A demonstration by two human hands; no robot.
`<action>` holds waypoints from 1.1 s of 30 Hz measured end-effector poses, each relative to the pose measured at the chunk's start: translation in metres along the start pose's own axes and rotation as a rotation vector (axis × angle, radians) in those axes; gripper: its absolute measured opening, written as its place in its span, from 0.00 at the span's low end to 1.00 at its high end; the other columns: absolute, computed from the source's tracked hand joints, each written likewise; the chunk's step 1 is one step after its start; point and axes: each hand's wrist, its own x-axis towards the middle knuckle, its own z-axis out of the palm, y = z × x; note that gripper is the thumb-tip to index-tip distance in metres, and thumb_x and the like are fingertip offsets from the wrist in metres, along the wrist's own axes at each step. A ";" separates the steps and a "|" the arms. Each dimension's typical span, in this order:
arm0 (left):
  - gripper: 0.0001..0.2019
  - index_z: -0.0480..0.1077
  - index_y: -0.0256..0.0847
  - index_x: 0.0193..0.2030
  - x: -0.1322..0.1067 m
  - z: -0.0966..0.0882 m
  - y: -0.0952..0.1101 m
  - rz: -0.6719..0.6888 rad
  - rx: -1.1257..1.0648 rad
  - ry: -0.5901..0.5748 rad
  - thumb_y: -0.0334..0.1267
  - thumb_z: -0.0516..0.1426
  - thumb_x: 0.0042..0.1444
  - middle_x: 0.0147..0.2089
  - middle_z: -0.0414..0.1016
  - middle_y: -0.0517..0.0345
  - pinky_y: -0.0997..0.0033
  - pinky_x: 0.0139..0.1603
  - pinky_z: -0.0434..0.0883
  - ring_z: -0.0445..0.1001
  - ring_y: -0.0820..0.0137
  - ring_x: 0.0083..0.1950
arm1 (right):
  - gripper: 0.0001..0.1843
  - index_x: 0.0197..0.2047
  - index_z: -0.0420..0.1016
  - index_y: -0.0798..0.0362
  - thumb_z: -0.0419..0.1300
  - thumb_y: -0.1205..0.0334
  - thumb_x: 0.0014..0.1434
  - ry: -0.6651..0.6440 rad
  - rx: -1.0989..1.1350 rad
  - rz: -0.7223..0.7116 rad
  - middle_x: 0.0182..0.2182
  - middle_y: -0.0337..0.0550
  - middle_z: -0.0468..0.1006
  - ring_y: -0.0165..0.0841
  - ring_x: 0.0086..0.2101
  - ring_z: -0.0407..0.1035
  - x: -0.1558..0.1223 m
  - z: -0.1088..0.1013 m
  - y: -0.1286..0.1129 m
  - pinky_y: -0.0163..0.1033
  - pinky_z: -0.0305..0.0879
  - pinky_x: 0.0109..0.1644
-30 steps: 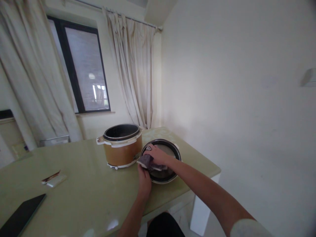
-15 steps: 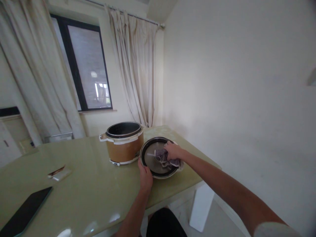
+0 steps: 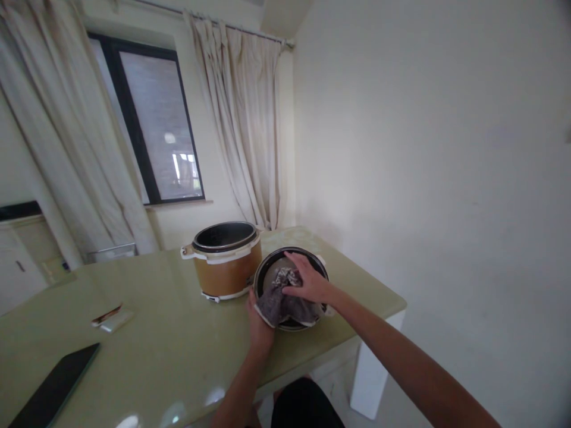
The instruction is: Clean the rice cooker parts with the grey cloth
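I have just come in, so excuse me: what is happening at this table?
A person has both hands at a round lid-like part on the table. The left hand holds its rim on the left side. The right hand, thumb and fingers spread, is at a crumpled grey cloth lying over the inside. Beside it stands a brown and white cooker, its top uncovered and the dark inner pot showing.

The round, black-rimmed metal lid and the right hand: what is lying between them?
The head view shows a crumpled grey-purple cloth between them, lying over the lid, partly under the right hand.
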 end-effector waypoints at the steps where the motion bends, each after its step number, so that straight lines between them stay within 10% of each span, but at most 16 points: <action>1: 0.49 0.48 0.38 0.80 -0.004 -0.003 0.003 0.055 0.079 0.017 0.40 0.66 0.55 0.78 0.57 0.37 0.43 0.80 0.53 0.55 0.45 0.79 | 0.53 0.79 0.50 0.46 0.70 0.48 0.57 0.109 -0.057 0.057 0.72 0.54 0.58 0.49 0.70 0.55 -0.006 -0.010 0.005 0.55 0.54 0.74; 4: 0.37 0.56 0.41 0.78 -0.012 -0.013 0.017 0.315 0.353 -0.103 0.35 0.59 0.62 0.81 0.52 0.42 0.44 0.81 0.50 0.48 0.50 0.82 | 0.47 0.76 0.55 0.53 0.67 0.49 0.59 0.369 -0.147 0.358 0.68 0.60 0.65 0.53 0.68 0.58 -0.024 -0.022 0.028 0.59 0.56 0.72; 9: 0.38 0.71 0.55 0.70 -0.011 -0.022 0.041 0.518 0.522 -0.597 0.20 0.49 0.56 0.73 0.69 0.56 0.49 0.77 0.62 0.63 0.60 0.76 | 0.43 0.73 0.56 0.54 0.63 0.51 0.59 0.295 0.130 0.596 0.60 0.57 0.77 0.49 0.57 0.75 -0.042 0.008 0.065 0.55 0.70 0.61; 14: 0.29 0.67 0.45 0.73 -0.013 0.003 0.066 0.423 0.466 -0.479 0.34 0.53 0.65 0.76 0.64 0.46 0.40 0.77 0.57 0.61 0.51 0.76 | 0.44 0.72 0.57 0.52 0.65 0.50 0.58 0.275 0.061 0.671 0.56 0.57 0.81 0.52 0.56 0.77 -0.045 0.027 0.069 0.53 0.69 0.61; 20: 0.42 0.58 0.56 0.77 -0.008 0.046 0.068 0.307 0.786 -0.439 0.43 0.66 0.57 0.78 0.58 0.40 0.21 0.68 0.57 0.58 0.30 0.74 | 0.47 0.73 0.57 0.55 0.66 0.45 0.56 0.350 0.152 0.571 0.63 0.60 0.75 0.51 0.60 0.73 -0.051 0.031 0.057 0.52 0.67 0.65; 25: 0.49 0.50 0.49 0.80 0.011 0.037 0.053 0.298 0.877 -0.466 0.44 0.67 0.55 0.75 0.64 0.36 0.31 0.65 0.66 0.60 0.35 0.74 | 0.35 0.63 0.69 0.53 0.60 0.40 0.61 0.388 0.437 0.462 0.58 0.54 0.80 0.47 0.56 0.75 -0.056 0.040 0.050 0.50 0.72 0.61; 33: 0.40 0.67 0.60 0.70 0.035 0.006 0.061 0.392 1.057 -0.601 0.30 0.68 0.50 0.70 0.68 0.47 0.43 0.59 0.74 0.70 0.44 0.62 | 0.26 0.62 0.70 0.52 0.47 0.47 0.71 0.398 0.443 0.530 0.58 0.54 0.79 0.44 0.57 0.74 -0.056 0.049 0.045 0.49 0.70 0.62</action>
